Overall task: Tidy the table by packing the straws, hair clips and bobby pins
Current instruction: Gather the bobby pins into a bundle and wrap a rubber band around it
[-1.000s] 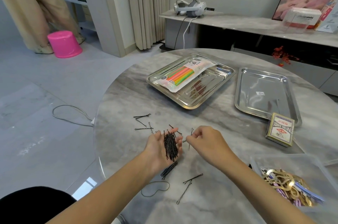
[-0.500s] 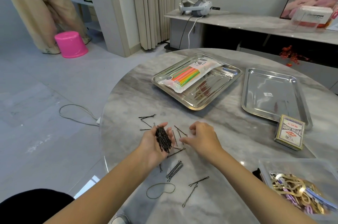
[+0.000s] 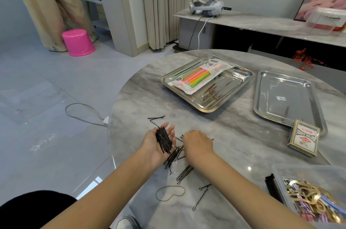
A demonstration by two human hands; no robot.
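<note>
My left hand point(image 3: 159, 144) lies palm up over the marble table point(image 3: 234, 135), cupping a bundle of black bobby pins point(image 3: 164, 141). My right hand point(image 3: 197, 143) is palm down just to its right, fingers curled onto loose bobby pins point(image 3: 174, 155) on the table; what the fingertips pinch is hidden. More pins lie nearby: a small pile point(image 3: 184, 173), a pair point(image 3: 202, 197) and some beyond my left hand point(image 3: 156, 118). A bag of coloured straws point(image 3: 198, 77) rests in a steel tray point(image 3: 232, 95). Gold and pastel hair clips point(image 3: 310, 202) fill a clear box point(image 3: 299, 170).
A second steel tray point(image 3: 265, 105) sits at the right with a card box point(image 3: 304, 138) at its near corner. A thin elastic loop point(image 3: 170, 193) lies near the table's front edge. A pink stool point(image 3: 77, 42) and a cable point(image 3: 82, 114) are on the floor at the left.
Both hands have stayed over the scattered pins. The right hand has turned palm down and dropped onto the loose pins beside the left hand, which still cups its bundle.
</note>
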